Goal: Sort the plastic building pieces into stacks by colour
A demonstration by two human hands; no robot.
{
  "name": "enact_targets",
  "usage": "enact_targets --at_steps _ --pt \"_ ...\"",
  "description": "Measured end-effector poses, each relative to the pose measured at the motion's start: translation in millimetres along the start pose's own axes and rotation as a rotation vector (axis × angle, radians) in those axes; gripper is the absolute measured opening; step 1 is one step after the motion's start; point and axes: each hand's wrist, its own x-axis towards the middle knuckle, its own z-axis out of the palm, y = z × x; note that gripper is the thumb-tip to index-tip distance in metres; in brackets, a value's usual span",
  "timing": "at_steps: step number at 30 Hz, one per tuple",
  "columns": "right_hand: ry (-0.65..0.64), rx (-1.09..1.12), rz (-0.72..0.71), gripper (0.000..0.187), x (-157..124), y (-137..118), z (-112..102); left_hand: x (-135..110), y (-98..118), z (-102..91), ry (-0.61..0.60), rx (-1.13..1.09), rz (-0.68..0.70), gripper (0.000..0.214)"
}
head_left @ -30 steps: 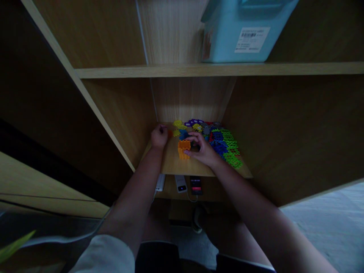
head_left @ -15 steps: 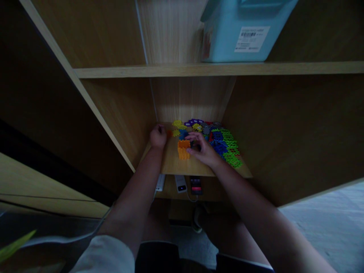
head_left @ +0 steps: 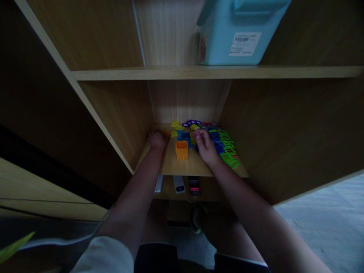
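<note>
Head view: an orange box [head_left: 182, 151] stands upright, top open, on the shelf [head_left: 167, 165], its walls apparently done; what is left seems to be the orange pieces [head_left: 166, 133] between its 10 and 11 o'clock, blue pieces [head_left: 181, 135] at 12, green pieces [head_left: 228, 146] at 3; it lies at the left hand's [head_left: 157, 139] 4 o'clock, the right hand's [head_left: 206, 148] 8, touching neither; whether either grip pinches anything, I cannot tell.

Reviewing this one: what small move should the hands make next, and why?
Probably the left hand should pick up the orange piece right beside it: the orange box stands open-topped on the shelf, and the right hand is clear of that box.
</note>
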Motion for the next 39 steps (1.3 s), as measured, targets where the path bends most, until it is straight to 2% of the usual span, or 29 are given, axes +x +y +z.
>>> enact_targets --at_steps 5,11,19,26,31,39 --pt "0.005 -0.016 0.001 0.035 0 0 0 3 -2 2.1 0.043 -0.094 -0.001 0.036" --pt "0.012 -0.027 0.015 0.037 1 -3 0 8 -6 1.5 0.045 -0.336 -0.004 0.012" --pt "0.004 -0.052 0.017 0.038 1 -4 -1 15 -14 3.8 0.084 -0.679 -0.02 0.015" --pt "-0.005 -0.07 0.023 0.043 3 -5 -1 18 -10 12.3 -0.003 -0.925 -0.069 0.021" --pt "-0.011 -0.067 0.04 0.044 2 -5 -1 17 -5 11.9 -0.096 -1.029 -0.14 0.031" --pt "-0.012 -0.057 0.06 0.046 2 -5 0 16 -5 10.2 -0.128 -1.119 -0.181 0.03"
